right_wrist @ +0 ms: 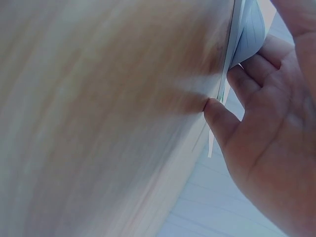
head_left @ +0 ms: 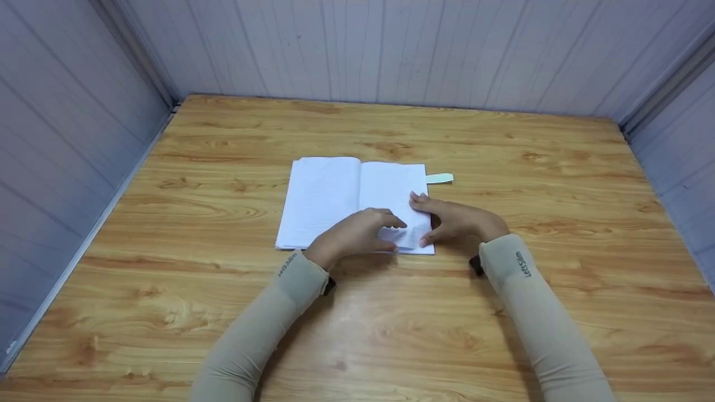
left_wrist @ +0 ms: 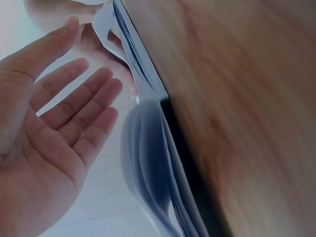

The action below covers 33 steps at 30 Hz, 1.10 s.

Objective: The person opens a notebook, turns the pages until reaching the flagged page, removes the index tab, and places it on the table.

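An open notebook [head_left: 324,195] with white lined pages lies on the table. Over its lower right page is my left hand [head_left: 360,231], its fingers extended and a gap between thumb and fingertips. The left wrist view shows that palm [left_wrist: 44,163] with nothing in it. My right hand [head_left: 461,219] is at the notebook's right edge, thumb and fingers spread apart, fingertips touching the page. Beside those fingers [right_wrist: 247,84] a page [right_wrist: 251,37] curls up from the stack. Part of the right fingers' contact is hidden by the curled page.
A pale tab or strip [head_left: 440,178] sticks out past the notebook's right side. The wooden table [head_left: 357,335] extends around it, bounded by panelled walls [head_left: 357,50] at the back and both sides. Dark wrist bands show under both sleeves.
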{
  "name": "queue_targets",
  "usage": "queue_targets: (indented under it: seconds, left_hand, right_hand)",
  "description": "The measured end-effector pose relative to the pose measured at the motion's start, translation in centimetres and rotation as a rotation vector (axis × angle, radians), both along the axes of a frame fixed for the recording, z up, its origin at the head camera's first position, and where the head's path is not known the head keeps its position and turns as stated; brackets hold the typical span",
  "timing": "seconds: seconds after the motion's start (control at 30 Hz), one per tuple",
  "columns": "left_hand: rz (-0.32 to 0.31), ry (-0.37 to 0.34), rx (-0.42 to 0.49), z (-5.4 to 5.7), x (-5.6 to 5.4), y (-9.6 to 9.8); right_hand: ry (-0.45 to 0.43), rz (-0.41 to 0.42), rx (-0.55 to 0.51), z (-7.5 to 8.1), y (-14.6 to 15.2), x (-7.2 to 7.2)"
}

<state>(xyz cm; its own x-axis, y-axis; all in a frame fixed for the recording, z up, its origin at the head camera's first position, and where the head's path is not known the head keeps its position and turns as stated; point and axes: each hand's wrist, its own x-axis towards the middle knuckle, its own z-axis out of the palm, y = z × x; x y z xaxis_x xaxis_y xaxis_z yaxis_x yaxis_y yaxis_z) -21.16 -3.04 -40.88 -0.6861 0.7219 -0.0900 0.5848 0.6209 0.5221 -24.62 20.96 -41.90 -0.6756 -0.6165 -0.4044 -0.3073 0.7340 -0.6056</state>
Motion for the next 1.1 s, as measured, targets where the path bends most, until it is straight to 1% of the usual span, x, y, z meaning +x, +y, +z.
queue_targets:
  seconds: [0.27,0.43,0.67,0.83,0.93,1.1]
  left_hand:
    - [-0.043,0.043,0.009,-0.17,0.39,0.42]
    - [-0.034,0.023,-0.001,-0.32,0.32,0.56]
    - [-0.025,0.002,0.035,-0.51,0.25,0.36]
    - [-0.014,0.012,0.029,-0.40,0.12,0.24]
    - [-0.011,0.023,0.041,-0.26,0.03,0.13]
    - [-0.013,0.063,0.073,-0.06,-0.02,-0.09]
  right_hand:
    - [0.014,0.017,-0.048,0.00,-0.03,0.21]
    - [0.016,0.019,-0.046,-0.12,-0.09,0.17]
    - [-0.001,0.013,-0.032,-0.35,0.15,0.12]
    - [0.006,0.011,-0.040,-0.40,0.24,0.15]
    - [0.028,0.021,-0.056,-0.26,0.29,0.27]
    - [0.057,0.016,-0.096,0.07,0.39,0.36]
